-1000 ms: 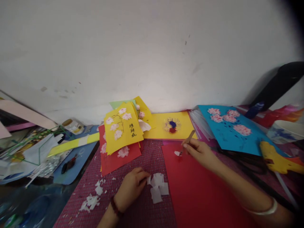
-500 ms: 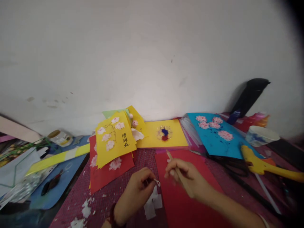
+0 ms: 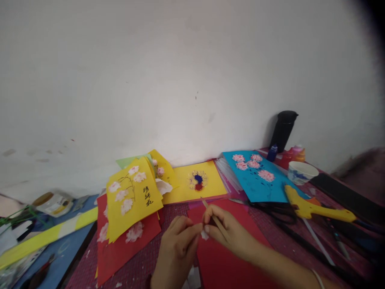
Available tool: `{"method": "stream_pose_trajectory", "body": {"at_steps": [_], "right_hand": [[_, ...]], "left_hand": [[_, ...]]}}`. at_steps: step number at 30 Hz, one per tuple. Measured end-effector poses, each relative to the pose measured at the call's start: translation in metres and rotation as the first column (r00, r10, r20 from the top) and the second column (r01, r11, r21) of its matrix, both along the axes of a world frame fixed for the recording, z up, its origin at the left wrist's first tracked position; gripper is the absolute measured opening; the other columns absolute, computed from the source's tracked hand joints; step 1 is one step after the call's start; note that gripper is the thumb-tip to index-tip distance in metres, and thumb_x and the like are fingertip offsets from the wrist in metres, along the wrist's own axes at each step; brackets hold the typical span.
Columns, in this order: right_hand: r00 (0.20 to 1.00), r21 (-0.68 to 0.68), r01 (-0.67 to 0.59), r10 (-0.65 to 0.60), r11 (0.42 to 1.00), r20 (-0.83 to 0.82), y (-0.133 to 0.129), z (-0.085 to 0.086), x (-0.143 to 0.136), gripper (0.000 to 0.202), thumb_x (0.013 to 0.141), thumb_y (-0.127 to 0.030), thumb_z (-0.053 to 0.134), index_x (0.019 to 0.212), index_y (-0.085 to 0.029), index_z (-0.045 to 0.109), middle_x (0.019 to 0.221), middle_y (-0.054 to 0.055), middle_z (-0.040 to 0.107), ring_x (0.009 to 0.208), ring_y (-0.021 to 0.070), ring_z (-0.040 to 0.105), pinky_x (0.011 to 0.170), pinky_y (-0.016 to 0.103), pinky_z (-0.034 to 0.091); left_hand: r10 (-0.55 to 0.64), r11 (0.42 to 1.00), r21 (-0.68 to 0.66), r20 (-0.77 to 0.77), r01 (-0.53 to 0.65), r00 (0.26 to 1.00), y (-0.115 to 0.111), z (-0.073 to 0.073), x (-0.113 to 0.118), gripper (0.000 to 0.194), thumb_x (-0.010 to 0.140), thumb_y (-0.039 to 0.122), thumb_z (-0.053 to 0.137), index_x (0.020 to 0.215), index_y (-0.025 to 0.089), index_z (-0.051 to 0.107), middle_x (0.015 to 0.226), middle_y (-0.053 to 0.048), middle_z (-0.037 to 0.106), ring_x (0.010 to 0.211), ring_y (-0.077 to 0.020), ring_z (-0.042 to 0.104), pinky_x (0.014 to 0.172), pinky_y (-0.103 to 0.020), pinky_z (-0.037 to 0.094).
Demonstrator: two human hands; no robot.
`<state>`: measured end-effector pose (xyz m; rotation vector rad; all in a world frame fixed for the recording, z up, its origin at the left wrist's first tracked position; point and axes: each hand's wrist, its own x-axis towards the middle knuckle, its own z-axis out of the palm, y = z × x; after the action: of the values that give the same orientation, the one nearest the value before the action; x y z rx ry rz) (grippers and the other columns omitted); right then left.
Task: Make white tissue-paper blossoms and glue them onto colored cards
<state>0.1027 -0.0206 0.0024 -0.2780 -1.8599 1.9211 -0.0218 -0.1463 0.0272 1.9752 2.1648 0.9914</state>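
My right hand (image 3: pixel 222 228) is closed around a slim wooden stick (image 3: pixel 221 228), which slants up past the fingers. Its thumb and fingertips meet those of my left hand (image 3: pixel 179 249), which is closed in a pinch. A small piece of white tissue paper (image 3: pixel 204 234) shows between the two sets of fingertips; the fingers cover part of it. Both hands are above the left edge of a red paper sheet (image 3: pixel 240 257). More white paper pieces (image 3: pixel 193 277) lie on the table beside my left hand, partly hidden by it.
Yellow cards (image 3: pixel 135 200) with pink paper flowers are stacked at left. Behind the hands lies a yellow sheet (image 3: pixel 177 184) with blue and red paint. To the right are a blue card (image 3: pixel 264 192), a yellow glue gun (image 3: pixel 313 208), a bowl (image 3: pixel 302 172) and paint bottles (image 3: pixel 272 153).
My hands have come together, the left moving toward the right, and their fingertips now meet at the white paper. The whole view has shifted, so the table things appear further left.
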Motion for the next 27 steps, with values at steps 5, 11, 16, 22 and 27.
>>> {"method": "stream_pose_trajectory", "body": {"at_steps": [5,11,16,22,27], "right_hand": [[0.992,-0.244,-0.125,0.119,0.962,-0.039,0.002,0.002,-0.002,0.026,0.078,-0.036,0.063,0.082,-0.021,0.042,0.069,-0.005,0.052,0.058,0.0097,0.053,0.056,0.023,0.042],[0.995,-0.175,-0.071,0.059,0.982,-0.075,0.004,-0.004,-0.003,0.018,0.079,-0.027,0.060,0.083,-0.021,0.043,0.069,-0.005,0.053,0.059,0.0099,0.056,0.058,0.023,0.043],[0.998,-0.051,0.057,-0.058,0.997,-0.014,0.005,0.006,0.000,0.013,0.075,-0.016,0.055,0.081,-0.021,0.044,0.065,-0.005,0.052,0.055,0.0093,0.047,0.050,0.020,0.034],[0.990,0.080,0.135,-0.138,0.988,0.033,0.005,0.001,0.001,0.022,0.067,-0.003,0.046,0.078,-0.021,0.049,0.060,-0.007,0.043,0.048,0.0078,0.036,0.045,0.019,0.028],[0.983,0.186,0.170,-0.180,0.968,0.042,0.005,-0.002,0.002,0.020,0.070,-0.004,0.049,0.079,-0.022,0.051,0.071,-0.003,0.051,0.059,0.0103,0.048,0.052,0.020,0.037]], "left_hand": [[-0.059,0.987,0.147,-0.013,0.060,0.998,0.004,-0.010,-0.001,0.027,0.086,0.015,0.051,0.104,0.029,0.066,0.072,-0.003,0.057,0.069,-0.0160,0.054,0.060,-0.025,0.043],[-0.020,0.971,0.233,0.281,-0.047,0.960,0.004,-0.020,0.003,0.025,0.085,0.015,0.052,0.101,0.029,0.065,0.082,-0.003,0.061,0.075,-0.0148,0.058,0.065,-0.024,0.047],[-0.027,0.967,0.139,0.890,-0.212,0.456,0.010,-0.030,0.011,0.032,0.090,0.036,0.038,0.120,0.026,0.042,0.093,-0.005,0.058,0.064,-0.0145,0.056,0.055,-0.028,0.049],[0.207,0.968,-0.017,0.615,-0.250,0.761,0.014,-0.047,0.028,0.055,0.070,0.017,0.061,0.116,0.026,0.033,0.095,-0.003,0.053,0.076,-0.0165,0.055,0.066,-0.030,0.047],[0.254,0.948,0.115,0.283,-0.296,0.925,0.012,-0.046,0.033,0.031,0.076,0.017,0.058,0.102,0.023,0.042,0.104,-0.007,0.047,0.086,-0.0179,0.051,0.072,-0.031,0.044]]}}
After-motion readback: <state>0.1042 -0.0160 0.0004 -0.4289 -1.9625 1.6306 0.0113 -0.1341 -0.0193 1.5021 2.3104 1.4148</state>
